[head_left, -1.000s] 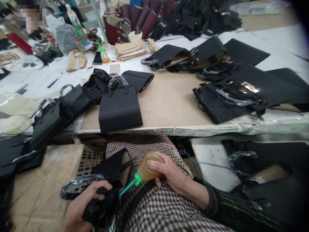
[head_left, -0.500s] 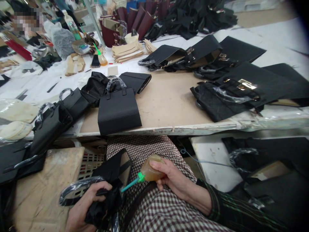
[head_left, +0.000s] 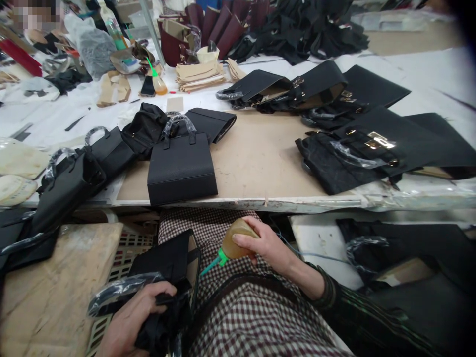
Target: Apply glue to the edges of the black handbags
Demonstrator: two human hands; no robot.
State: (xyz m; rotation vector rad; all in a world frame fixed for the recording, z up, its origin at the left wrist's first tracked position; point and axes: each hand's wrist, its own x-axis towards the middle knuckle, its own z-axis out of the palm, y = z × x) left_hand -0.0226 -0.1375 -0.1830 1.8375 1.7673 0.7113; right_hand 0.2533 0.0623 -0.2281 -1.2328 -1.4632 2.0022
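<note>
My right hand (head_left: 262,245) is closed round a small amber glue bottle (head_left: 238,238) with a green nozzle that points left toward a black handbag (head_left: 167,263) on my lap. My left hand (head_left: 137,317) grips the bag's black lining beside its plastic-wrapped handle (head_left: 119,292). The nozzle tip stands a little clear of the bag's open mouth. A finished black handbag (head_left: 181,167) lies on the table edge just above my knees.
Several black handbags (head_left: 357,148) lie on the brown board (head_left: 260,153) at right, others at left (head_left: 70,181). Far back are maroon bags (head_left: 208,25), paper patterns (head_left: 199,74) and another glue bottle (head_left: 159,84). A wooden surface (head_left: 55,282) stands at my left; a co-worker sits far left.
My right hand has lifted the glue bottle up and slightly right, drawing the nozzle away from the bag. The left hand keeps its grip.
</note>
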